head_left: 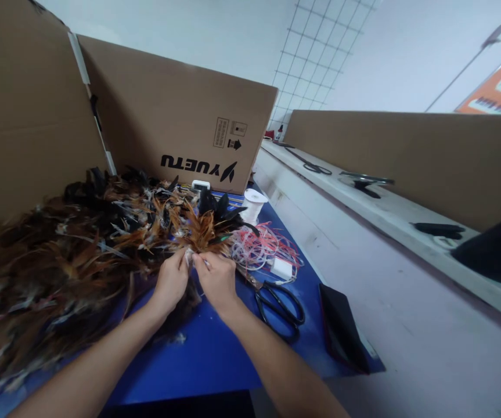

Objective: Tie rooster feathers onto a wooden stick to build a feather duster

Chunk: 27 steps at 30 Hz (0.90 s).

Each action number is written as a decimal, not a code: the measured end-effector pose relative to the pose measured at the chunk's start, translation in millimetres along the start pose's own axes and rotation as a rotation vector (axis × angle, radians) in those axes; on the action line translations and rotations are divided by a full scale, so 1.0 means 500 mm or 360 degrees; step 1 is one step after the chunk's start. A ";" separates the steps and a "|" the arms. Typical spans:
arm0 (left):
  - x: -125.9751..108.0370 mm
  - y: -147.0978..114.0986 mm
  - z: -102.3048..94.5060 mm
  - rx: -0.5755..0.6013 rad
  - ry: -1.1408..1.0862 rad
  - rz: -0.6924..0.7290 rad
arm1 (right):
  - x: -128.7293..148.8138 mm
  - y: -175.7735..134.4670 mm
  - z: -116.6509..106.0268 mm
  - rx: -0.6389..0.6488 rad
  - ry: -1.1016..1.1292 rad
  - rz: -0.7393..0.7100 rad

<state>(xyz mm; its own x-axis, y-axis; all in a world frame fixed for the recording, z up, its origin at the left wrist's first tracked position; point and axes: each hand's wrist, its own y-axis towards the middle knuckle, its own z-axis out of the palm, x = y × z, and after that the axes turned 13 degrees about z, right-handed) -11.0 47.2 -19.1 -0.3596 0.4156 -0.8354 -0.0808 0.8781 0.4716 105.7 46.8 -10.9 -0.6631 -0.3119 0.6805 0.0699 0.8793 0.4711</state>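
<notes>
My left hand (172,283) and my right hand (216,280) meet over the blue table, fingers pinched close together. Between them is the pale base of a feather bunch (204,229), orange-brown low down with black tips fanning away from me. Both hands are closed on this base; the exact finger grip is partly hidden. Scissors with black handles (280,307) lie just right of my right hand, their blades partly covered by it. Left of my left hand spreads a big heap of brown, orange and black feathers (58,261).
Tangled red and white string (261,247) lies beside a white spool (254,203) and a white adapter (282,268). A dark wallet-like case (343,328) sits at the table's right edge. Cardboard panels (176,110) stand behind. A ledge (363,197) on the right holds scissors (317,168).
</notes>
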 end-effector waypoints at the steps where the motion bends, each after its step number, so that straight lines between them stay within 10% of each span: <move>1: 0.000 0.000 0.001 -0.0020 -0.0043 -0.0025 | -0.002 -0.001 0.001 0.0005 0.0019 0.0012; 27: -0.007 -0.008 0.000 -0.0080 -0.0143 -0.0180 | -0.016 0.014 0.003 0.0339 0.0710 0.0592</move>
<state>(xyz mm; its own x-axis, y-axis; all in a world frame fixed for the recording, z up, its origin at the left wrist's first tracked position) -9.5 42.2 -18.2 -0.2610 0.3365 -0.9048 -0.1635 0.9084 0.3849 110.5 56.2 -14.0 -0.2439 -0.0504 0.9685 0.0557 0.9963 0.0659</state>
